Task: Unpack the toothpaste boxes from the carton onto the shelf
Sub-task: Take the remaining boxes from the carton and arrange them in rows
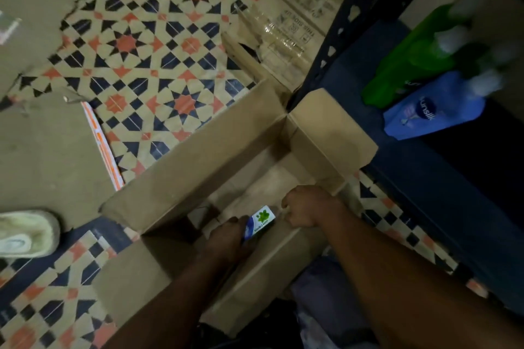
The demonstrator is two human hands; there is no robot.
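Patterned floor tiles (158, 45) under an open carton (195, 156) that looks nearly emptied; no toothpaste shows on the shelf (442, 178). Inside the carton, left hand (229, 238) has fingers wrapped around a toothpaste box (261, 221). Right hand (309, 207) is curled just beside it; whether it grips anything, I cannot tell.
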